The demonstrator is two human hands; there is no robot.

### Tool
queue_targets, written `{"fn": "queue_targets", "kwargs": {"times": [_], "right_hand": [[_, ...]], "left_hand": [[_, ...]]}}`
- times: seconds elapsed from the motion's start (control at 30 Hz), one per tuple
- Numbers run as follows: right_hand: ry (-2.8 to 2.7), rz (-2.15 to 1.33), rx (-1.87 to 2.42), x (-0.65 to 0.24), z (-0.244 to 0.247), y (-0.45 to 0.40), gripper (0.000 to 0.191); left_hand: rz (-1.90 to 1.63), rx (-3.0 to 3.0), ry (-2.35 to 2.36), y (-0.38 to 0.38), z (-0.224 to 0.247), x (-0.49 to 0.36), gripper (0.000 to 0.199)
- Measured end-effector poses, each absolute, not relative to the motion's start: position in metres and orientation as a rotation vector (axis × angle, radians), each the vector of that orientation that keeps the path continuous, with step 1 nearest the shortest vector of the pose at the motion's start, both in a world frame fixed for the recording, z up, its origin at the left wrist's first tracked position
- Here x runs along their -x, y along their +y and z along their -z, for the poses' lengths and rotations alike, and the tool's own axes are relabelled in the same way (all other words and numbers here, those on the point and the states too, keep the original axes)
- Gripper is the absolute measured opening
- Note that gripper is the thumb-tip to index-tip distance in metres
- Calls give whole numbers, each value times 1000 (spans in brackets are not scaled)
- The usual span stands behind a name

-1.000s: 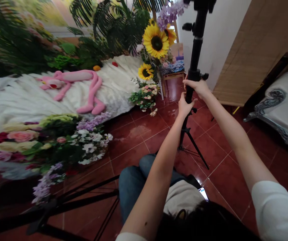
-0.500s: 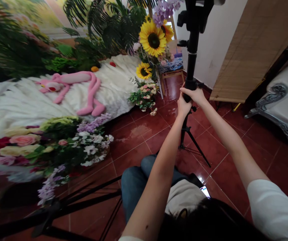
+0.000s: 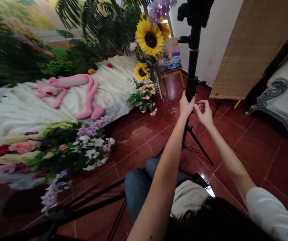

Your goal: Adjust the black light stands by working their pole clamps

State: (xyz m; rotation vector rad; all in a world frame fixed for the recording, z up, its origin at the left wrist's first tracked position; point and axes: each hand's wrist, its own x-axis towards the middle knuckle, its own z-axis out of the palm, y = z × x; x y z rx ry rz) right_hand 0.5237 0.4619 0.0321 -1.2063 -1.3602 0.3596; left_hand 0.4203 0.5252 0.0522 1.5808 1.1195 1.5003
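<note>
Left hand [image 3: 186, 105] is clamped round the pole [image 3: 192, 60] of a black tripod stand [image 3: 191, 90], just under its collar [image 3: 191, 83], while the right hand [image 3: 203, 113] is apart from it, close beside the pole, fingers loosely curled with nothing visible in them. Its fingertips [image 3: 199, 104] point in toward the collar. The stand's splayed legs [image 3: 199, 149] sit on the red tile floor [image 3: 249, 157], ahead of the jeans-clad knees [image 3: 146, 180] and right of a small bouquet [image 3: 142, 98].

A full wrap near the collar looks like the sound hold — the glossy tile seems slick, so the left hand is best left carrying the pole's weight and keeping it upright whenever the collar is handled.
</note>
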Motion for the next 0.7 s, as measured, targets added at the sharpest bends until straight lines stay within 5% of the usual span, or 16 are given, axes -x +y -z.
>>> {"fn": "queue_targets", "kwargs": {"times": [0.4,0.57,0.7], "right_hand": [[-673,-1062,1104,-500,-43,465,9],[-400,-1519,964,-491,-33,454,25],[-603,-1375,1102,-490,-18,436,23]], "left_hand": [[-1469,-1602,1161,525,-51,-420,30],[-1476,-1605,1163,526,-51,-420,28],[-1473,-1609,1174,526,-51,-420,25]]}}
